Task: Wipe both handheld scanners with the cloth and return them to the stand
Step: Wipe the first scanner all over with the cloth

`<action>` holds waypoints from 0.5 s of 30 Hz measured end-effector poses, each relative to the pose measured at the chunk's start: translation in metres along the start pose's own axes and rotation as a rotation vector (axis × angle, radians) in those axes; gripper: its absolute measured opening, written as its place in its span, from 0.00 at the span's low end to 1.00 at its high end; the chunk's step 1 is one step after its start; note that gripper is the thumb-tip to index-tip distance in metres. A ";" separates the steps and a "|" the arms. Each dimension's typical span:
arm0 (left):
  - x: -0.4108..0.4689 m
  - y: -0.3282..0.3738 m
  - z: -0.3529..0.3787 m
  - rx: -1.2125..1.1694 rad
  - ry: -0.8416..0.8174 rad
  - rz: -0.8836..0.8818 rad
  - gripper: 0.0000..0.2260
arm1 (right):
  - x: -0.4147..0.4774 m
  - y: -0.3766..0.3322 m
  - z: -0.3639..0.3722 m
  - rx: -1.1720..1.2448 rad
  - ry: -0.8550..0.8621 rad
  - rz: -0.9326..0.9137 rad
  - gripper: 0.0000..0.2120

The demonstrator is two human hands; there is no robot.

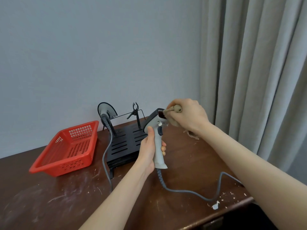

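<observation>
My left hand (149, 150) grips the handle of a grey handheld scanner (157, 128), held upright above the table with its window facing right. My right hand (189, 117) holds a bunched beige cloth (176, 110) pressed against the scanner's window. A second grey scanner (105, 112) sits in the left holder of the black slotted stand (126, 143) behind. The stand's right clip holder (135, 108) holds nothing. Each scanner trails a grey cable (191, 191).
A red perforated basket (68, 148) stands at the left on the scratched brown table (66, 200). A grey wall is behind, a grey curtain (257, 72) at the right. The table's front right edge runs near my right forearm.
</observation>
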State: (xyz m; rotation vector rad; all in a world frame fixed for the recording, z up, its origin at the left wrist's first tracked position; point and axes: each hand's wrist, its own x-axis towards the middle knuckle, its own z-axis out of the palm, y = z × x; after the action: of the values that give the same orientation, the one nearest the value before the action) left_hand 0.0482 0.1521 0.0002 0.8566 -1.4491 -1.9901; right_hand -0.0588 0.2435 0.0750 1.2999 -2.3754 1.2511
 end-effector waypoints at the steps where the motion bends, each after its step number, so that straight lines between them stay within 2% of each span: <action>1: -0.001 0.000 0.002 0.000 -0.006 -0.002 0.25 | -0.002 -0.003 0.004 0.023 -0.045 -0.023 0.06; 3: -0.002 0.000 0.002 -0.008 -0.007 -0.009 0.26 | -0.001 0.001 0.008 -0.107 -0.071 -0.001 0.07; 5: -0.002 -0.002 -0.001 -0.007 0.002 -0.006 0.26 | 0.002 0.010 0.005 -0.326 -0.016 0.051 0.09; 6: -0.002 -0.003 -0.002 -0.005 0.005 -0.003 0.27 | 0.003 0.014 0.002 -0.350 0.033 0.063 0.09; 8: -0.001 -0.002 -0.003 0.006 0.007 0.007 0.27 | 0.001 0.009 0.000 -0.170 0.077 0.046 0.08; 10: -0.001 -0.002 -0.001 0.024 0.006 0.013 0.27 | -0.001 0.001 0.005 0.037 0.034 -0.002 0.06; 11: -0.002 -0.001 -0.001 0.026 0.009 0.014 0.27 | 0.000 0.001 0.010 0.003 0.000 -0.008 0.06; 14: -0.002 0.003 -0.007 0.072 0.052 0.027 0.26 | 0.006 0.022 0.015 -0.373 -0.091 0.098 0.11; 15: -0.003 0.007 -0.011 0.075 0.072 0.038 0.26 | 0.007 0.029 0.014 -0.416 -0.121 0.142 0.11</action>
State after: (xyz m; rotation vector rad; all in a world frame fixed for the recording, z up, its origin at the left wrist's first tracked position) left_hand 0.0587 0.1450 0.0053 0.9171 -1.4960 -1.8683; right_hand -0.0817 0.2372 0.0519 1.1183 -2.6607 0.6640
